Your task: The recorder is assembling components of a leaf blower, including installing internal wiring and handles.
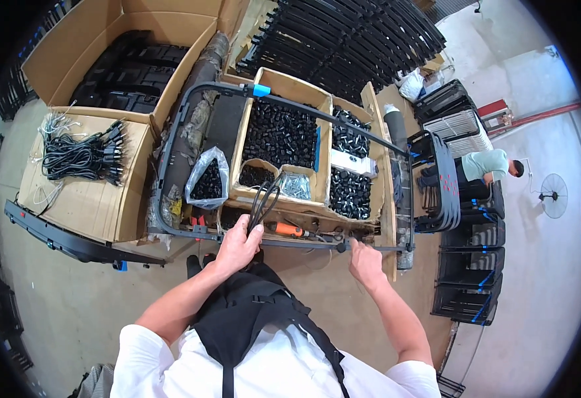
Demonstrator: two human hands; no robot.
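My left hand (239, 243) is closed round a looped black cable (262, 205), whose loops stand up over the near side of a wooden parts box (237, 142). Below and around that box runs a dark metal tube frame (194, 91) with rounded corners and a blue tag (261, 90). My right hand (366, 263) is at the frame's near rail, fingers curled together. What they pinch there is too small to make out. Just left of those fingers sits a round black knob (341, 247). An orange-handled tool (288, 229) lies behind the rail, between my hands.
The box holds black plastic parts (280, 132) and screws (295, 186). A plastic bag of black parts (206, 184) is left of it. Bundled black cables (85, 156) lie on a carton (131, 192). Stacked frames (350, 46) stand behind; another person (481, 166) works at right.
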